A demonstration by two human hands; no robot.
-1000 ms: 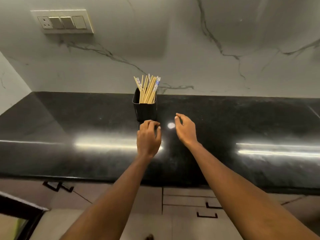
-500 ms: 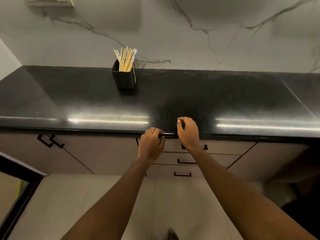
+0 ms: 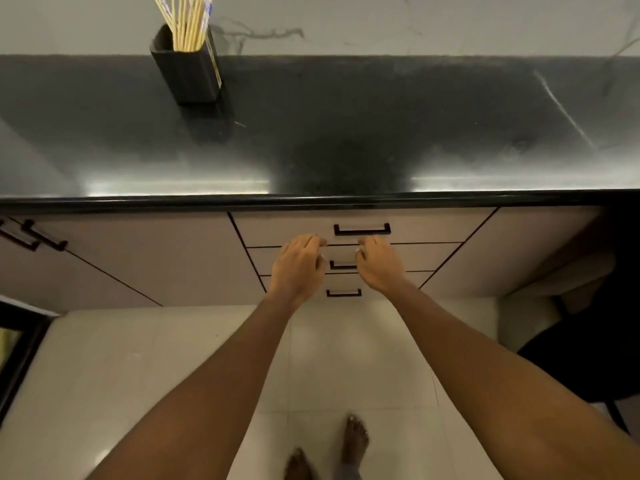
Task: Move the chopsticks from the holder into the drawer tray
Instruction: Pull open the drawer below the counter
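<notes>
A black holder (image 3: 187,69) stands at the back left of the black counter, with a bundle of pale wooden chopsticks (image 3: 185,20) upright in it. Below the counter edge is a stack of three closed drawers; the top drawer (image 3: 277,228) has a black bar handle (image 3: 362,229). My left hand (image 3: 298,266) and my right hand (image 3: 379,265) hover side by side in front of the drawers, just below that handle, fingers curled and apart, holding nothing. No drawer tray is visible.
The black counter (image 3: 346,133) runs the full width, its front edge above the drawers. Cabinet doors with black handles (image 3: 33,235) sit at left. A dark chair (image 3: 588,358) stands at right. My bare feet (image 3: 353,441) are on the pale tiled floor.
Both hands dropped from the counter near the holder, past the counter's front edge, down to the drawer fronts. The view tilted downward, so the holder now sits at the top.
</notes>
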